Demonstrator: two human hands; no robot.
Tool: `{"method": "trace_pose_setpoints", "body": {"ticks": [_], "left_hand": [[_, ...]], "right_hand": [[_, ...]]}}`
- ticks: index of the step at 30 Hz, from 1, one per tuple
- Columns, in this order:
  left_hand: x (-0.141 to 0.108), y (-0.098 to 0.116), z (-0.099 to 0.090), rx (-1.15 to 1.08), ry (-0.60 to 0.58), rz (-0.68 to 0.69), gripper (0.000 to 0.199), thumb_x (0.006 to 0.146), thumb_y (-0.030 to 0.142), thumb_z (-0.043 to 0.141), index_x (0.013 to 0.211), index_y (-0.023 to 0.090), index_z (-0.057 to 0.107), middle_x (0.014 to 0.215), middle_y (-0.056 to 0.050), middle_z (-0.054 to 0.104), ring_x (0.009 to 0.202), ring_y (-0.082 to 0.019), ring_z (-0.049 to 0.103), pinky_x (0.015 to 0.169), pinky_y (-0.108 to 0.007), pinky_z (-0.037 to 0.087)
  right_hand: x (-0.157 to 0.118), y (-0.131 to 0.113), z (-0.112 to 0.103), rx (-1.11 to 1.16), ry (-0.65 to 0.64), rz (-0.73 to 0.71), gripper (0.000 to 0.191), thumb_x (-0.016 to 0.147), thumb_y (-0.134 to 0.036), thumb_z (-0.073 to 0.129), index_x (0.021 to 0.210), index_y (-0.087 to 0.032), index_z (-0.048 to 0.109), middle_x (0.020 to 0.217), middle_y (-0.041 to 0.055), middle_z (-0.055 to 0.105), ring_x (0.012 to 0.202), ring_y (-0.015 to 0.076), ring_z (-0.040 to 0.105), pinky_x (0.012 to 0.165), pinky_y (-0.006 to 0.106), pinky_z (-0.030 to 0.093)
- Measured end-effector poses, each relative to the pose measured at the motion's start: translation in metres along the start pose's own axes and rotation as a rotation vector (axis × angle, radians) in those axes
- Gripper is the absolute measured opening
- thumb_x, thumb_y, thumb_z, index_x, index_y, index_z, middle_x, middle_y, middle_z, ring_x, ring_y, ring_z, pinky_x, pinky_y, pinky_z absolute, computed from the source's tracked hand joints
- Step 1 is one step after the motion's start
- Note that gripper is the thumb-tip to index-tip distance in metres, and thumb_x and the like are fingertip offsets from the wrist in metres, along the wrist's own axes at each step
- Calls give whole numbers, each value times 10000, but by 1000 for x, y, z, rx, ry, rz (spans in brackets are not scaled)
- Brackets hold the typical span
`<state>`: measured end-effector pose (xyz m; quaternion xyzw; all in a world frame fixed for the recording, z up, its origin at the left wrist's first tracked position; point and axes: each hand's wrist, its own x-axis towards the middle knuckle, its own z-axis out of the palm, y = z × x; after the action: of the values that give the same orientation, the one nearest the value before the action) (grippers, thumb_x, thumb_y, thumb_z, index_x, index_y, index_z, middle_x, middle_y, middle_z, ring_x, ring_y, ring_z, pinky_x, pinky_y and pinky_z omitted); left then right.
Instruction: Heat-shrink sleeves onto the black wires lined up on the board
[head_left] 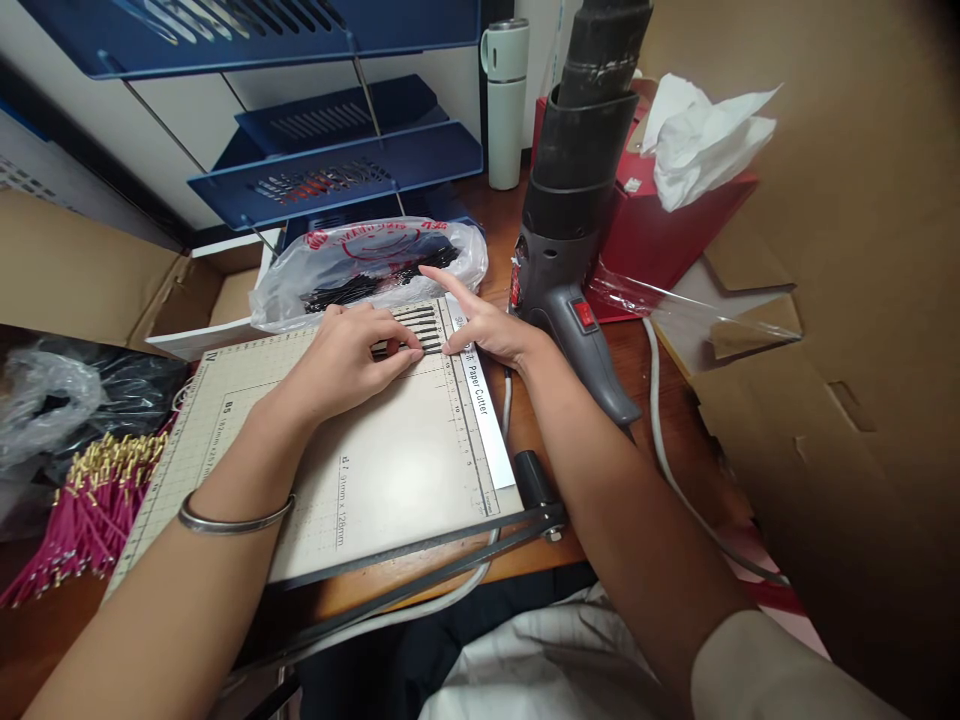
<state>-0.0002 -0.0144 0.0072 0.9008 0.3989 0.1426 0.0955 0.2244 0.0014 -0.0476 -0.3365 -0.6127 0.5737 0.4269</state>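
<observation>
Several thin black strips (425, 329) lie side by side near the top right of a cream paper cutter (405, 450) printed with grid lines. My left hand (356, 350) rests on the board, thumb and fingertips pinched together at the lowest black strip. Close by, my right hand (484, 325) has its thumb tip beside the right ends of the strips and its index finger stretched out and apart. Behind my hands, a clear plastic bag (281, 295) with red print holds a heap of thin black pieces. The cutter's long arm is swung down along its near edge.
A grey heat gun (559, 240) stands nozzle-up at the right, beside a red tissue box (675, 240). A pale green bottle (507, 110) and blue shelves (337, 165) stand behind. Magenta cords (90, 525) with gold ends lie left. A cable (656, 400) runs along the right.
</observation>
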Motion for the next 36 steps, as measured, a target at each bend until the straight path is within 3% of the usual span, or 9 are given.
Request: {"method": "trace_pose_setpoints", "body": {"ticks": [3, 13, 18, 23, 26, 29, 31, 34, 36], "left_hand": [[0, 0, 0, 4, 2, 2, 276, 927, 462, 626, 881, 251, 799, 850, -56, 756, 883, -267, 643, 930, -459, 382], [-1, -2, 1, -16, 9, 6, 301, 932, 485, 616, 879, 256, 805, 848, -44, 759, 866, -252, 641, 922, -442, 375], [-1, 1, 0, -20, 5, -17, 269, 932, 449, 634, 887, 251, 811, 859, -51, 774, 899, -262, 645, 923, -448, 372], [-4, -1, -2, -53, 91, -10, 288, 959, 442, 612, 871, 236, 792, 858, -55, 771, 865, -250, 629, 885, -432, 375], [-5, -7, -2, -98, 191, -34, 327, 982, 466, 586, 868, 223, 774, 847, -56, 754, 842, -233, 604, 836, -408, 385], [-6, -13, -1, -130, 293, -83, 337, 992, 460, 574, 850, 209, 749, 858, -58, 744, 825, -218, 584, 823, -399, 389], [-6, -16, 0, -136, 351, -117, 336, 998, 444, 561, 836, 206, 734, 863, -56, 741, 814, -212, 574, 827, -402, 389], [-7, -19, -1, -140, 415, -175, 330, 1010, 419, 537, 850, 209, 734, 875, -54, 742, 827, -213, 573, 837, -402, 398], [-7, -20, -2, -132, 438, -217, 338, 1019, 419, 526, 855, 211, 736, 874, -54, 740, 849, -219, 579, 839, -399, 401]], "right_hand": [[-1, -2, 1, 1, 8, 6, 1119, 527, -145, 720, 1609, -266, 462, 1759, -3, 345, 1679, 317, 188, 1399, 463, 154], [-1, -1, 1, 35, 10, 26, 1105, 516, -169, 688, 1586, -323, 461, 1740, -47, 376, 1665, 290, 242, 1394, 492, 183], [1, 1, 7, 83, 60, 43, 1083, 513, -187, 662, 1567, -342, 468, 1710, -55, 422, 1614, 311, 349, 1383, 518, 209], [0, -8, 15, 26, 217, 169, 995, 670, -338, 709, 1614, -272, 403, 1716, 42, 415, 1613, 326, 353, 1371, 535, 203], [-16, -31, 27, -178, 313, 201, 750, 806, -495, 724, 1491, -246, 546, 1664, 101, 494, 1593, 330, 390, 1354, 545, 241], [-49, -62, 46, -360, 487, -11, 487, 930, -491, 628, 1346, -239, 647, 1497, 116, 654, 1425, 305, 584, 1274, 519, 402], [-75, -78, 57, -543, 643, -118, 389, 966, -431, 587, 1303, -257, 671, 1402, 111, 711, 1346, 304, 636, 1235, 531, 447], [-107, -85, 64, -816, 854, -112, 460, 955, -378, 564, 1389, -239, 629, 1430, 144, 692, 1358, 352, 624, 1254, 646, 387], [-119, -81, 62, -926, 872, -5, 576, 946, -380, 542, 1483, -173, 560, 1490, 199, 645, 1424, 396, 575, 1253, 714, 351]]}}
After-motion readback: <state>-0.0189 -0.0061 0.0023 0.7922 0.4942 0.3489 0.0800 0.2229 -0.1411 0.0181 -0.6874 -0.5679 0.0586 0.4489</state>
